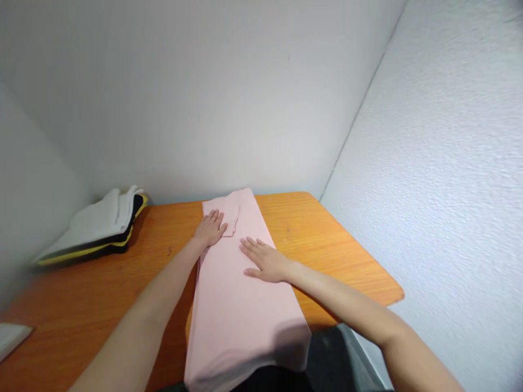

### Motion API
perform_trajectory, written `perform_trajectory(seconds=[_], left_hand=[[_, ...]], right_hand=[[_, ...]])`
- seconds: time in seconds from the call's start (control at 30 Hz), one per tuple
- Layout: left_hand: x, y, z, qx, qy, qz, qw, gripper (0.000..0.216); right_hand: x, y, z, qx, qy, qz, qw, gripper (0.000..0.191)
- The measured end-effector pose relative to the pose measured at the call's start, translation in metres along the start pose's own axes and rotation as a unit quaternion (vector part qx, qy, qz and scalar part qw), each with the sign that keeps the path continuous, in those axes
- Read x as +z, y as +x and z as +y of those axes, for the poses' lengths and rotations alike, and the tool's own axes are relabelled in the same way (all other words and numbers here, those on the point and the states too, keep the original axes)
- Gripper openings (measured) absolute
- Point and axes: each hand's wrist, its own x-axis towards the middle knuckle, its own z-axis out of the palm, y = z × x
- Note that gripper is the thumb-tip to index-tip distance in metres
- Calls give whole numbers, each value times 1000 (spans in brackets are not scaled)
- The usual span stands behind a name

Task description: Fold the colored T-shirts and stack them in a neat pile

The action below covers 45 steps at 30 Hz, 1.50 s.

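A pink shirt (245,316), folded into a long strip, lies lengthwise on the wooden table, its near end hanging over the front edge. What looks like a sleeve (231,220) is folded over on its far part. My left hand (210,228) rests flat near the left edge of the shirt, fingers stretched out by the sleeve. Lower down and to the right, my right hand (265,261) presses flat on the cloth with its fingers spread. Neither hand grips anything.
On the table (327,245) at the far left sits a stack of folded clothes (100,220), white above black and yellow. A white flat object (12,337) is cut off at the left edge. Walls (245,109) stand behind and at both sides.
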Motion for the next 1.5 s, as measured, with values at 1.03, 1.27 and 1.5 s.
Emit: perform_trajectory(seconds=[1.03, 1.27, 1.5], left_hand=[[-91, -310, 91, 263, -30, -37, 964, 65], [-69, -324, 78, 270, 100, 66, 955, 76], [-58, -321, 91, 333, 125, 161, 921, 56]], right_hand=[[27, -183, -51, -64, -179, 74, 979, 68], [34, -183, -54, -82, -225, 138, 961, 58], [33, -184, -64, -115, -245, 156, 950, 52]])
